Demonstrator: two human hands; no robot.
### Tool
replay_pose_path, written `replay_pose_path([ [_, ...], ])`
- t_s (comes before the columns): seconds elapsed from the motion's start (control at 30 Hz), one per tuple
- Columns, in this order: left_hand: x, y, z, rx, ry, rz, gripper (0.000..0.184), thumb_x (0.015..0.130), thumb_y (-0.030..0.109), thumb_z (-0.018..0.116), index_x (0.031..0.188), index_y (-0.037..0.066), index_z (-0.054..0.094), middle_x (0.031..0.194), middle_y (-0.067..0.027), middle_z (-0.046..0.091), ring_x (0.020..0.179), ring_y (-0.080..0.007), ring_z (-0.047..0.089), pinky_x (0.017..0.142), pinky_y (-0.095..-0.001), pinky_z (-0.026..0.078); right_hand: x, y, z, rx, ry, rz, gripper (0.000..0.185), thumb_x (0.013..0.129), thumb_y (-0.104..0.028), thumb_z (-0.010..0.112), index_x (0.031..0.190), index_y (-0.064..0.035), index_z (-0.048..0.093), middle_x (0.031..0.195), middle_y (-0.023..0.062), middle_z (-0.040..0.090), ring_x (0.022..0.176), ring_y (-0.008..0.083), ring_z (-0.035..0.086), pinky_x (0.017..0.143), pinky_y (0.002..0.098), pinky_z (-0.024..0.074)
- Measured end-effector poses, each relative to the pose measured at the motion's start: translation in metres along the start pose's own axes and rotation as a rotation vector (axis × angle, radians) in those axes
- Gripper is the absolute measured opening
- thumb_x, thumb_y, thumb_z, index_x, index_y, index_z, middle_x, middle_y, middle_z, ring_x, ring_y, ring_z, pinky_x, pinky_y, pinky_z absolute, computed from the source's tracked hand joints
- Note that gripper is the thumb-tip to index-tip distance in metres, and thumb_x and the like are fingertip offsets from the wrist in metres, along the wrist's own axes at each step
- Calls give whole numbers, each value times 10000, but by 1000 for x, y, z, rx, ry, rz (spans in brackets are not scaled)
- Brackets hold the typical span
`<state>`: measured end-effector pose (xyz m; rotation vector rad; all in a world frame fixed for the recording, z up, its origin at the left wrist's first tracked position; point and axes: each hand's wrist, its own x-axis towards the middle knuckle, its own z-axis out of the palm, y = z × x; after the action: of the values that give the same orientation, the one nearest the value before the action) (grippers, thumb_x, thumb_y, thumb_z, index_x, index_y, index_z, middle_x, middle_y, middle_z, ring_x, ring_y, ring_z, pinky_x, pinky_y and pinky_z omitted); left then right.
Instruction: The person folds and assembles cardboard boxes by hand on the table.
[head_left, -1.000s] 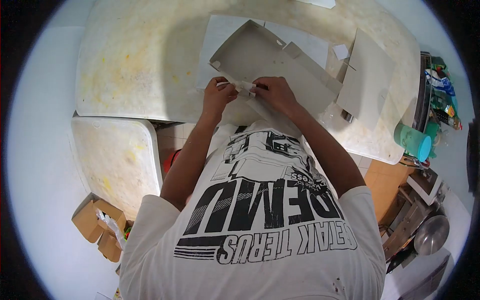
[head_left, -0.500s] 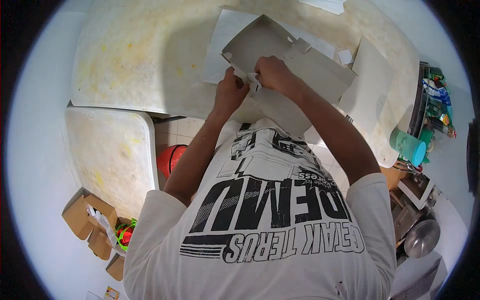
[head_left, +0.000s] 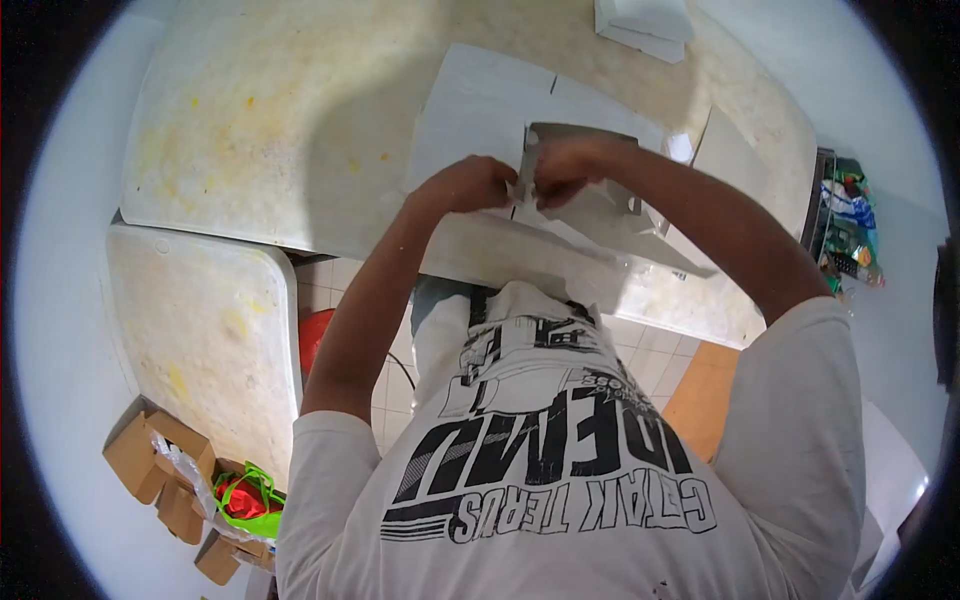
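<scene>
A partly folded cardboard box (head_left: 598,215), grey inside and white outside, lies on the table in front of me. My right hand (head_left: 574,172) reaches over its left end, fingers curled and blurred around the near left corner. Just to the left, my left hand (head_left: 477,184) has its fingers pinched together at the box's left wall. The small flap between the two hands is mostly hidden by the fingers. Beneath and beyond the box is a flat white cardboard sheet (head_left: 478,100) with dark slits.
Another grey cardboard piece (head_left: 735,165) lies to the right beside a small white scrap (head_left: 680,148). White folded boxes (head_left: 645,25) sit at the far edge of the stained table (head_left: 250,130). A second table (head_left: 200,320) and brown cartons (head_left: 150,460) are at left.
The box has turned and shifted, its open end now nearer the right hand. Both hands moved with it, and the right elbow swung outward to the right. The view shifted slightly.
</scene>
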<state>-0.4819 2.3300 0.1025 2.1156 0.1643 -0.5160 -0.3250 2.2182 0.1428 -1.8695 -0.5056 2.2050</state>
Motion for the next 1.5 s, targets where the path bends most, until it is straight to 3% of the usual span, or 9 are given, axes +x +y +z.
replay_pose_path([
  [0.17,-16,-1,22,-256,-52,5,276,748,215,658,954,32,646,857,-120,658,779,-216,626,730,-310,501,9,35,7,145,-95,106,159,846,-126,596,836,27,640,834,119,672,702,141,650,643,251,563],
  [0.3,-32,7,24,-957,-129,-350,333,889,296,571,1030,-6,577,980,-80,628,867,-183,613,745,-317,524,7,35,18,49,-127,86,148,830,-101,597,844,44,622,816,126,667,698,159,656,656,252,568],
  [0.4,-32,36,17,-732,-25,-518,307,884,260,574,1036,-7,560,954,-101,627,875,-186,612,739,-330,527,10,27,24,-14,-117,19,147,834,-102,588,836,41,618,790,117,670,681,155,657,650,258,567],
  [0.5,-28,35,24,-587,114,-467,294,865,216,598,1066,10,537,957,-119,631,864,-188,615,717,-331,523,9,20,18,-30,-140,-14,145,839,-96,565,828,41,612,796,124,672,684,152,658,648,269,566],
  [0.6,-27,44,18,-715,230,-553,305,794,147,651,1031,4,524,858,-140,655,772,-192,632,681,-333,520,19,25,12,-30,-207,-28,144,839,-81,534,833,44,606,813,130,675,693,156,661,650,279,566],
  [0.8,-27,32,26,-794,110,-580,437,810,95,649,1158,60,388,904,-132,650,824,-171,613,732,-310,487,23,24,4,20,-249,1,144,818,-46,495,842,53,596,823,139,678,727,174,669,653,286,569],
  [1.0,-28,27,35,-997,152,-589,469,761,140,704,1116,39,414,814,-113,656,789,-163,622,738,-297,465,30,22,4,-22,-215,22,124,805,-24,505,825,58,596,820,149,673,757,185,676,654,279,570],
  [1.23,-27,30,33,-794,238,-593,457,749,156,723,1083,52,428,791,-86,635,747,-150,601,675,-286,472,24,25,5,1,-193,-76,146,856,-68,525,822,56,595,809,130,657,771,193,678,672,277,571],
  [1.5,-30,36,34,-731,270,-603,448,771,125,715,1095,53,415,775,-89,632,724,-138,605,636,-275,491,22,24,10,60,-212,-16,166,876,-83,510,864,63,589,824,139,655,776,195,678,683,275,571],
])
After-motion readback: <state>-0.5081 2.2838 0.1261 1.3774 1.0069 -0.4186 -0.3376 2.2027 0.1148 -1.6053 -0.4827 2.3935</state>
